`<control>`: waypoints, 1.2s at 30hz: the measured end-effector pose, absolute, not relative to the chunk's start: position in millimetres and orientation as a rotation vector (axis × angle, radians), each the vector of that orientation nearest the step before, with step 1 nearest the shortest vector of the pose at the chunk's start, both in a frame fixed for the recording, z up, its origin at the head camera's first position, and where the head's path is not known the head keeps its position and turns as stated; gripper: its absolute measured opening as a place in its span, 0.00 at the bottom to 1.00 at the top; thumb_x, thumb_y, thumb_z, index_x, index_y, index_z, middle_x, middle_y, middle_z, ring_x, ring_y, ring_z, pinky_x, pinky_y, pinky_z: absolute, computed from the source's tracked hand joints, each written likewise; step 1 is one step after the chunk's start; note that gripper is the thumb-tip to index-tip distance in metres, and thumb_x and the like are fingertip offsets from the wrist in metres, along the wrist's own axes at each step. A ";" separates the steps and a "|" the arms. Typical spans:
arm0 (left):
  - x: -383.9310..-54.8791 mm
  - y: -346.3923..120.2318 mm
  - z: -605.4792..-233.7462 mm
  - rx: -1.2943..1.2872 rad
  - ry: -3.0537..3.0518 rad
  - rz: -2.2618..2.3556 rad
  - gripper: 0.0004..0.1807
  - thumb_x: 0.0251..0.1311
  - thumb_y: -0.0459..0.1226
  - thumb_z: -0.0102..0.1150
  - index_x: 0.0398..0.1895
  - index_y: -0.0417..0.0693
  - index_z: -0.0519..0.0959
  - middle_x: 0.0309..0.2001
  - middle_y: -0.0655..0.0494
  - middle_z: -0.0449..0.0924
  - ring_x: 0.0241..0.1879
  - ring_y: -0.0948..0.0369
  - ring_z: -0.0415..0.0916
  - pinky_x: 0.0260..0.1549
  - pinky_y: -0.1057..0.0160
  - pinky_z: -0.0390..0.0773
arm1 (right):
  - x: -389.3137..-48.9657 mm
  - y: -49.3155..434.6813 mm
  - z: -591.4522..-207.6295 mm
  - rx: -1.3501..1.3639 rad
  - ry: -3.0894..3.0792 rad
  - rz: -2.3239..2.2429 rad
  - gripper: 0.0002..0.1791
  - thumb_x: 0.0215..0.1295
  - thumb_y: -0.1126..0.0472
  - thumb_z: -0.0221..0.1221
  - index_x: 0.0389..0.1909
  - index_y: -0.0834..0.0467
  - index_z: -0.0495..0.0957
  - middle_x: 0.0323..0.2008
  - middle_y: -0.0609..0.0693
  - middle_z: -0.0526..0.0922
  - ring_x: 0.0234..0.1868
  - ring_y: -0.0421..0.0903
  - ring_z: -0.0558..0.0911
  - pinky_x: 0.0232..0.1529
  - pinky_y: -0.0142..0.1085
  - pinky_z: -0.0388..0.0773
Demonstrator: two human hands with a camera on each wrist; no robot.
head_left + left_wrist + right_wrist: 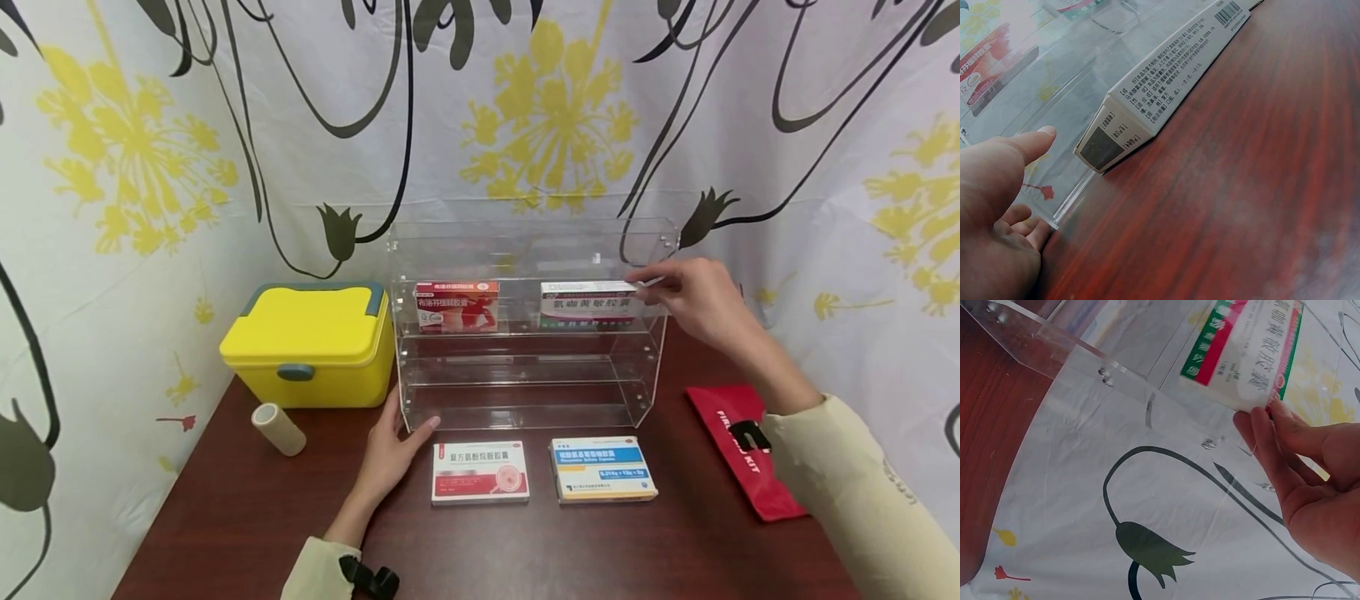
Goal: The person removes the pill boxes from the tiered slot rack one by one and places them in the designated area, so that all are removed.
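Note:
A clear acrylic display rack (517,417) with stepped shelves stands on the table. On its upper shelf, at the right, is a white medicine box (587,307) with green and pink bands. My right hand (705,302) pinches this box's right end between thumb and fingers, as the right wrist view shows at the box's corner (1235,359). Down at the rack's front left corner, my left hand (386,454) holds the side panel, thumb in front and fingers partly hidden outside it. A red medicine box (457,308) stands on the same shelf at the left.
In front of the rack lie a white-and-red medicine box (480,473) and a blue-and-white one (602,469). A yellow case (300,342) and a beige roll (278,429) are at the left. At the right, a red first aid pouch (738,450) lies partly under my right forearm.

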State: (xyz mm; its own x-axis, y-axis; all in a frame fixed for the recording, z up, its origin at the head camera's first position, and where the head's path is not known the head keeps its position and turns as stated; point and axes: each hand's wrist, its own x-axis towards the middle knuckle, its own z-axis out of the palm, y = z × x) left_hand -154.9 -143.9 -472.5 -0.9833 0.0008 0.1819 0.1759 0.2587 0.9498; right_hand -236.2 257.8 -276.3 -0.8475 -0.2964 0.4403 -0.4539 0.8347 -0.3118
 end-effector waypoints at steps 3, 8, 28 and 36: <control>-153.9 -144.0 -471.1 -0.160 -2.382 -1.812 0.45 0.60 0.38 0.68 0.77 0.49 0.53 0.69 0.40 0.64 0.68 0.49 0.61 0.66 0.52 0.61 | -236.4 258.2 -276.3 0.543 -2.618 0.607 0.12 0.58 0.68 0.68 0.44 0.56 0.88 0.32 0.53 0.87 0.29 0.45 0.85 0.24 0.26 0.68; -153.4 -144.1 -469.8 -0.151 -2.400 -1.804 0.45 0.61 0.39 0.68 0.77 0.50 0.53 0.71 0.42 0.61 0.69 0.51 0.59 0.67 0.52 0.60 | -236.8 259.0 -274.6 0.526 -2.605 0.644 0.12 0.58 0.68 0.69 0.43 0.56 0.88 0.31 0.52 0.87 0.29 0.45 0.86 0.22 0.26 0.66; -152.7 -144.2 -470.1 -0.148 -2.403 -1.806 0.46 0.61 0.40 0.68 0.78 0.52 0.52 0.71 0.45 0.62 0.70 0.52 0.59 0.68 0.53 0.59 | -229.2 264.7 -245.5 0.520 -2.426 0.601 0.12 0.56 0.70 0.69 0.42 0.55 0.89 0.33 0.50 0.87 0.23 0.35 0.74 0.20 0.25 0.62; -151.9 -144.0 -468.8 -0.161 -2.394 -1.803 0.45 0.61 0.39 0.67 0.77 0.51 0.53 0.71 0.45 0.62 0.69 0.52 0.59 0.67 0.53 0.59 | -216.2 265.3 -227.2 0.505 -2.433 0.588 0.14 0.60 0.70 0.66 0.46 0.54 0.87 0.36 0.50 0.86 0.25 0.39 0.73 0.19 0.29 0.59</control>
